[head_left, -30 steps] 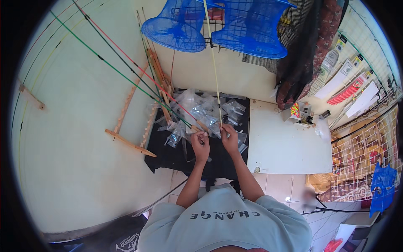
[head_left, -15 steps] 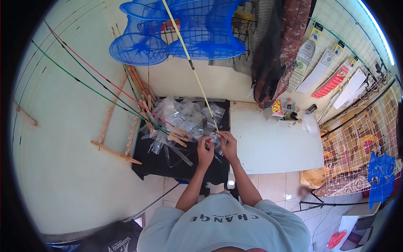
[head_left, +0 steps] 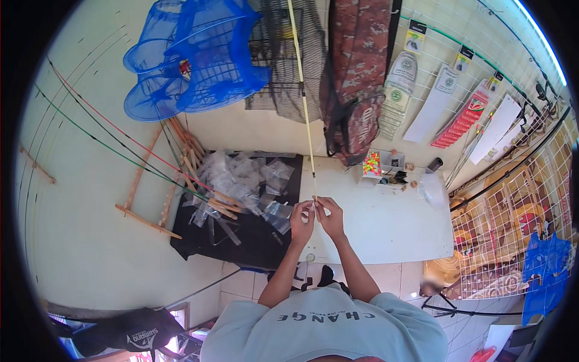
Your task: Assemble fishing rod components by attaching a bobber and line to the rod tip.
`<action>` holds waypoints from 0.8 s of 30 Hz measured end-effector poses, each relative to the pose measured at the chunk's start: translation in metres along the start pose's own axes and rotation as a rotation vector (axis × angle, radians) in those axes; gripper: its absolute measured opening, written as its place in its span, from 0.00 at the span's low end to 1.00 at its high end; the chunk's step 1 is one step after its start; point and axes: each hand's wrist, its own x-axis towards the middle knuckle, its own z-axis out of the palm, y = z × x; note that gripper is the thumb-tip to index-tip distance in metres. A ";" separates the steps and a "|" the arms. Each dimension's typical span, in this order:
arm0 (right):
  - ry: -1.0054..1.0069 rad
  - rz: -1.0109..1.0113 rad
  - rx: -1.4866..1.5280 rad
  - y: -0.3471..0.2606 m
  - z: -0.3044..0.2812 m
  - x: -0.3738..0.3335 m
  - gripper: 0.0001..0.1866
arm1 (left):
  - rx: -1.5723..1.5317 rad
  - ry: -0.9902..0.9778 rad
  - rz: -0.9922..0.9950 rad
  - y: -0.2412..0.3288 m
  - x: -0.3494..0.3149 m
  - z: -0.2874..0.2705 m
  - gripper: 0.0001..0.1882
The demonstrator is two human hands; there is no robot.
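A slim pale-yellow fishing rod [head_left: 305, 114] with dark bands runs down from the top edge to my fingers. My right hand [head_left: 331, 218] pinches its lower end between thumb and fingertips. Close beside it, my left hand [head_left: 301, 223] has its fingers drawn together at the same spot; whatever it grips is too small to make out. Both hands are over the left part of the white tabletop [head_left: 386, 223]. Below them, at the table's front edge, is a small pale ring-shaped thing [head_left: 310, 257].
Left of my hands, clear plastic sleeves [head_left: 241, 181] lie heaped on a black cloth [head_left: 241, 241]. Wooden-handled rods [head_left: 220, 205] lean there by a wooden rack [head_left: 148, 222]. Behind stand small boxes with bright floats [head_left: 371, 163]. Blue nets [head_left: 193, 66] and a camouflage rod bag [head_left: 357, 66] hang above.
My view has shifted, and the surroundings appear further left and lower. My hands and the rod have moved right, from the cloth's edge to over the white tabletop.
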 end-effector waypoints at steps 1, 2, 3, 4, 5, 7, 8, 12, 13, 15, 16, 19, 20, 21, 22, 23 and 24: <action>0.012 -0.002 -0.010 0.004 -0.010 0.001 0.12 | 0.006 -0.008 -0.011 0.008 0.001 0.008 0.09; 0.024 -0.003 -0.020 0.007 -0.020 0.002 0.12 | 0.009 -0.009 -0.009 0.010 -0.001 0.019 0.09; 0.017 0.041 -0.030 0.010 -0.028 0.003 0.13 | -0.018 -0.047 -0.039 0.011 -0.002 0.026 0.09; 0.021 0.041 -0.024 0.013 -0.035 0.003 0.13 | -0.044 -0.085 -0.068 0.012 -0.003 0.032 0.09; 0.028 0.027 -0.028 0.016 -0.041 0.004 0.13 | -0.058 -0.119 -0.115 0.013 -0.004 0.037 0.08; 0.054 -0.054 -0.116 0.025 -0.053 0.006 0.14 | -0.054 -0.139 -0.104 0.010 -0.006 0.048 0.08; 0.060 -0.057 -0.115 0.028 -0.058 0.004 0.14 | -0.051 -0.156 -0.099 0.008 -0.007 0.053 0.09; 0.048 0.056 -0.072 0.031 -0.070 0.002 0.13 | -0.049 -0.227 -0.160 0.012 -0.002 0.062 0.11; 0.037 0.082 -0.040 0.030 -0.071 0.001 0.13 | -0.049 -0.229 -0.155 0.011 -0.001 0.062 0.11; 0.028 0.105 -0.003 0.032 -0.072 -0.002 0.12 | -0.053 -0.281 -0.179 0.006 0.000 0.064 0.12; 0.035 0.103 -0.007 0.034 -0.072 -0.005 0.12 | -0.057 -0.287 -0.174 0.003 -0.001 0.064 0.12; -0.035 0.243 -0.050 0.035 -0.075 -0.012 0.10 | -0.024 -0.312 -0.161 -0.004 -0.007 0.063 0.10; -0.030 0.245 -0.055 0.035 -0.075 -0.014 0.10 | -0.029 -0.317 -0.162 -0.006 -0.010 0.063 0.10; -0.014 0.253 -0.054 0.035 -0.074 -0.015 0.10 | -0.041 -0.327 -0.183 -0.007 -0.010 0.063 0.10; 0.003 0.262 -0.054 0.036 -0.073 -0.016 0.10 | -0.052 -0.337 -0.205 -0.006 -0.010 0.064 0.10; 0.022 0.263 -0.029 0.038 -0.072 -0.017 0.10 | -0.028 -0.334 -0.202 -0.007 -0.009 0.066 0.10; 0.028 0.264 -0.033 0.036 -0.071 -0.016 0.10 | -0.031 -0.340 -0.201 -0.010 -0.008 0.066 0.10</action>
